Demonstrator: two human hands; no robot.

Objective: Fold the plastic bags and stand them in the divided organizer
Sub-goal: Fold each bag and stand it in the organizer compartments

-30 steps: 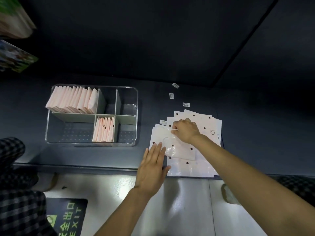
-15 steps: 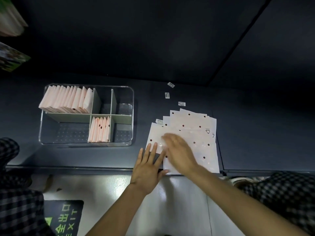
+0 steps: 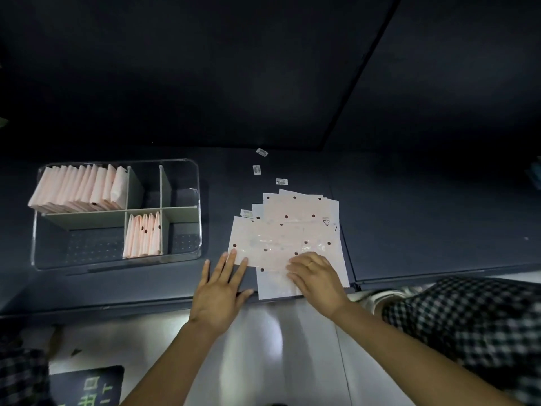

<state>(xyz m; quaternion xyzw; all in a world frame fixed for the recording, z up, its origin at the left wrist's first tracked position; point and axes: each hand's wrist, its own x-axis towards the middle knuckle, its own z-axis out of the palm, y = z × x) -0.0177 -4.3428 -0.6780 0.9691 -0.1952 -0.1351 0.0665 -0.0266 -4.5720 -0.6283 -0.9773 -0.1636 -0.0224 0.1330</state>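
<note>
From my remote station I see a dark blue-grey work surface (image 3: 409, 230) running across the view, its front edge (image 3: 117, 306) meeting a pale, glossy floor (image 3: 281, 347) that carries a bright patch of reflected light. Behind the surface rises a dark panelled wall (image 3: 205, 68) crossed by one slanting seam (image 3: 360, 71) (the lighting up there is dim). A dark floor mat (image 3: 87, 385) with green lettering lies at lower left.

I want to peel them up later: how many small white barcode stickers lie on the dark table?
4: three in a loose row behind the bag pile, one at its left edge, partly covered. More may be hidden beneath.
</note>
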